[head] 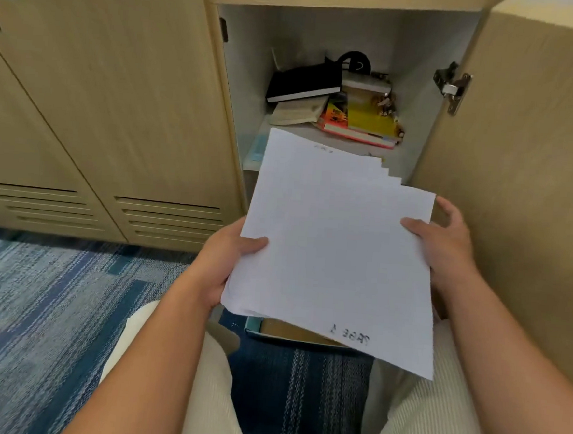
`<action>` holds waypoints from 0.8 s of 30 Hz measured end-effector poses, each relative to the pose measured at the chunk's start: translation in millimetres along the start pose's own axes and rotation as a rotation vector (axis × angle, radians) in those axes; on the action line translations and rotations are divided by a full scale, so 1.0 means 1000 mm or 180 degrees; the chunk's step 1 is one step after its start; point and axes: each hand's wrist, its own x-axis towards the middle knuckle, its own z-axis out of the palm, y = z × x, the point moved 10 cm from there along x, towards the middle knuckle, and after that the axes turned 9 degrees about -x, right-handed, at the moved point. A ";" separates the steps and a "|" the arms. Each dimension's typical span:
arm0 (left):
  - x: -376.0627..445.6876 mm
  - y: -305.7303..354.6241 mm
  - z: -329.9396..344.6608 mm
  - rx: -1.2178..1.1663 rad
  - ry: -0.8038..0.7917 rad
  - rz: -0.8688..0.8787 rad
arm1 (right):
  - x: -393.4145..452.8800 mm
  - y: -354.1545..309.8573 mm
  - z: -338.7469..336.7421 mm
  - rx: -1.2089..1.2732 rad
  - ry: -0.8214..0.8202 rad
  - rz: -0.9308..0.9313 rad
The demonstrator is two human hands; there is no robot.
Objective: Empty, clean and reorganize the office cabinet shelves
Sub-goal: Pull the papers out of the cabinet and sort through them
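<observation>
At frame centre I hold the stack of papers (333, 254) in both hands: left hand (222, 263) grips its left edge, right hand (442, 241) its right. Beyond, upper centre, the open cabinet (422, 90) shelf holds books (363, 120).

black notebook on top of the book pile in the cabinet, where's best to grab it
Probably by the near long edge of the black hardcover notebook, coming straight in through the open front. It lies tilted on the cream paperback, so that white page edge overhangs and faces outward, leaving room for fingers beneath. Both hands currently hold paper.
</observation>
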 end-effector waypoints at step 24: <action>0.015 0.017 -0.018 0.0308 0.0506 0.0687 | -0.012 0.009 0.071 -0.0230 -0.1015 -0.0187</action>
